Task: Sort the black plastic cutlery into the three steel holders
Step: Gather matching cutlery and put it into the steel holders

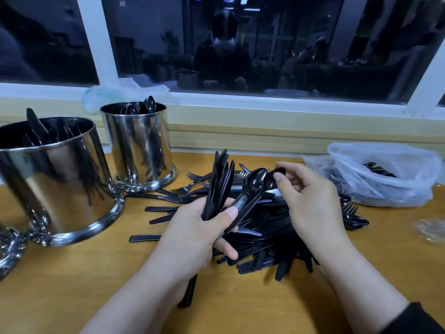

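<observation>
Wooden bench (pixel 72 285) runs under a dark window (pixel 240 44).

Largest steel holder (pixel 57 179) is seen near the left edge, knives and forks standing in it. A smaller steel holder (pixel 139 145) is set behind it toward the back edge, spoon bowls showing above its rim. A third holder (pixel 9 249) is only partly seen at the far left edge; contents cannot be told.

Clear plastic bag (pixel 385 174) lies at the right edge, a few black pieces inside.

Loose pile of black cutlery (pixel 265 237) is spread mid-bench between the hands, with forks at its back edge near the smaller holder.

Left hand (pixel 199 235) is clamped round a bunch of knives (pixel 219 184), held upright, and one spoon (pixel 250 191) tilted to the right, pressed by the thumb.

Right hand (pixel 310 198) is over the pile, fingers curled, thumb and forefinger pinching the bowl of a second spoon (pixel 272 180) just beside the first.
</observation>
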